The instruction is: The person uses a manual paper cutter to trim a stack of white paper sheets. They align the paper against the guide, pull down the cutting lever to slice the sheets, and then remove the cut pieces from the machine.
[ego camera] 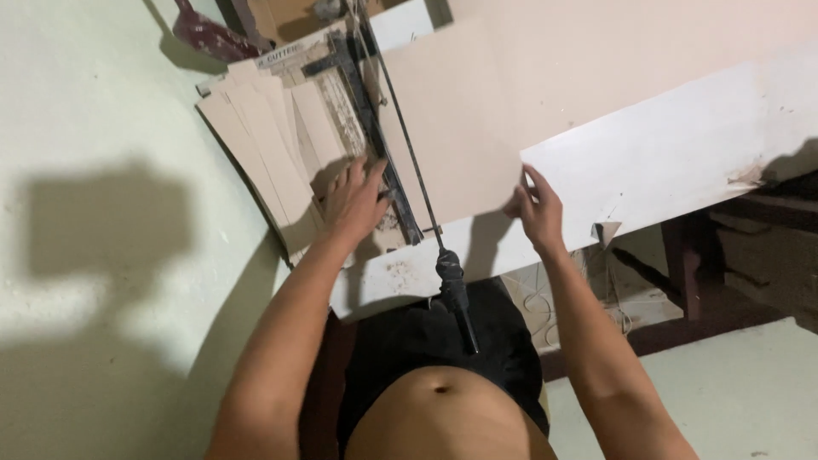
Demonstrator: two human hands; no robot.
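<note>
**Cardboard sheet on the lever cutter**

Nearest is the cutter's black handle (456, 298), hanging off the white table (682, 162) edge, nobody holding it; right hand (538, 213) pinches the near corner of the big tan sheet (452, 136), fingers closed on it; left hand (356, 200) lies flat, fingers spread, pressing the cut strips (273, 145) beside the blade rail (375, 128); sheet looks light but stiffish and easy to crease, so I'd hold it by the edges, not the middle.
</note>
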